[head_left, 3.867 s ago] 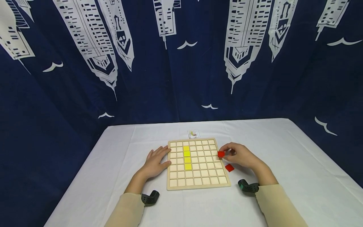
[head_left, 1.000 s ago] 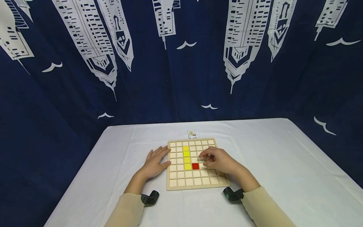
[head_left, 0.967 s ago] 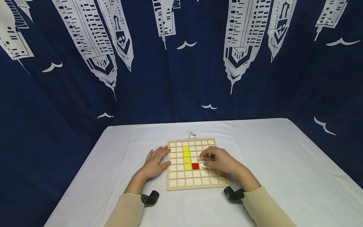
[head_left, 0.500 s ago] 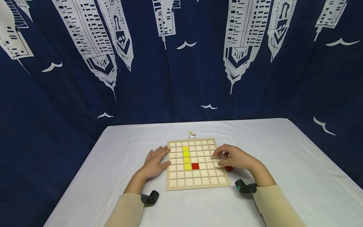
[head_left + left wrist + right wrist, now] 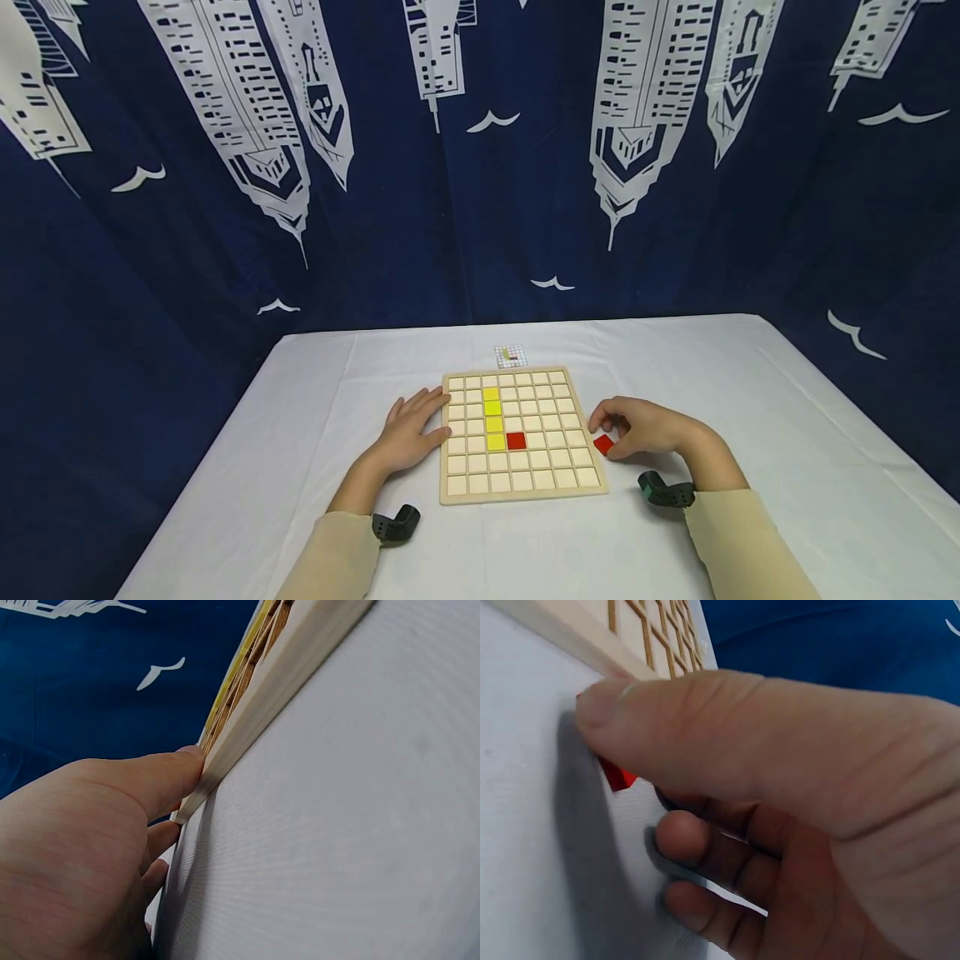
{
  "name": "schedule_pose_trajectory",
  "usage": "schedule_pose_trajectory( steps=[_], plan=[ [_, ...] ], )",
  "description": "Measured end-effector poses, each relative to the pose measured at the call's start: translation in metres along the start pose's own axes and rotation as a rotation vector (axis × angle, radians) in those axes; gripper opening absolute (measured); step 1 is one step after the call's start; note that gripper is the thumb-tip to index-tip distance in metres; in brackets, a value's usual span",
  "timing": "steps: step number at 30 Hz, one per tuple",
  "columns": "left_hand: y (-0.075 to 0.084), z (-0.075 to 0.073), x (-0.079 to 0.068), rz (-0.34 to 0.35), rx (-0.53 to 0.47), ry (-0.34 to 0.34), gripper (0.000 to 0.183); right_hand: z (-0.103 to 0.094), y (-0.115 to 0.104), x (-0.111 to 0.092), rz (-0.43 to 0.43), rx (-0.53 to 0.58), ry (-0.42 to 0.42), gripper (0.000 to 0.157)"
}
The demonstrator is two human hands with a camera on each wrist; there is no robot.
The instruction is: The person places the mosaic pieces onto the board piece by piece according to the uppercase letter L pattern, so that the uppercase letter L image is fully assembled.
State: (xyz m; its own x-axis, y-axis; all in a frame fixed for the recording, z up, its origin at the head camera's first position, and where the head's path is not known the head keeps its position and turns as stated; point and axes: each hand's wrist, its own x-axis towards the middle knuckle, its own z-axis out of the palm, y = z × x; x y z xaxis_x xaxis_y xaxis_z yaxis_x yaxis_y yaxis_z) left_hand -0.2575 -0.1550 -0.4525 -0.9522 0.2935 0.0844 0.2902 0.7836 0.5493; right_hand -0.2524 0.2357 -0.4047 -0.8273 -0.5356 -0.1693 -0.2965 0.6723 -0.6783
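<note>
In the head view my left hand [image 5: 405,429] rests at the left edge of a wooden grid board [image 5: 522,500], fingers spread. The left wrist view shows its thumb [image 5: 176,776] against the board's edge. My right hand [image 5: 648,425] is on a red square tile [image 5: 603,445] lying beside the board's right edge, thumb and index finger at opposite sides of it. In the right wrist view the thumb hides most of that tile [image 5: 617,777]. A column of several yellow tiles [image 5: 492,408] sits in the board, with another red tile [image 5: 516,441] right of the lowest one.
A small printed pattern card [image 5: 511,357] lies just behind the board. White cloth [image 5: 337,367] covers the table, and a dark blue curtain [image 5: 450,233] with white building prints hangs behind it.
The right hand has moved right, off the board, down to the loose red tile. Earlier it carried a red tile, which now sits beside the lowest yellow one. The left hand has stayed put.
</note>
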Motion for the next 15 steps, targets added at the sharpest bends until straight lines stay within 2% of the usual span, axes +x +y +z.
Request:
schedule_pose_trajectory(
  steps=[7, 15],
  plan=[
    [0.0005, 0.0005, 0.0002, 0.005, 0.003, 0.006, 0.058, 0.0021, 0.0005, -0.0004, 0.027, -0.038, 0.024, 0.032],
    [-0.0006, 0.0007, 0.0001, 0.006, 0.001, 0.004, 0.057, 0.0032, 0.0034, 0.0002, 0.018, -0.059, 0.044, 0.028]
  ],
)
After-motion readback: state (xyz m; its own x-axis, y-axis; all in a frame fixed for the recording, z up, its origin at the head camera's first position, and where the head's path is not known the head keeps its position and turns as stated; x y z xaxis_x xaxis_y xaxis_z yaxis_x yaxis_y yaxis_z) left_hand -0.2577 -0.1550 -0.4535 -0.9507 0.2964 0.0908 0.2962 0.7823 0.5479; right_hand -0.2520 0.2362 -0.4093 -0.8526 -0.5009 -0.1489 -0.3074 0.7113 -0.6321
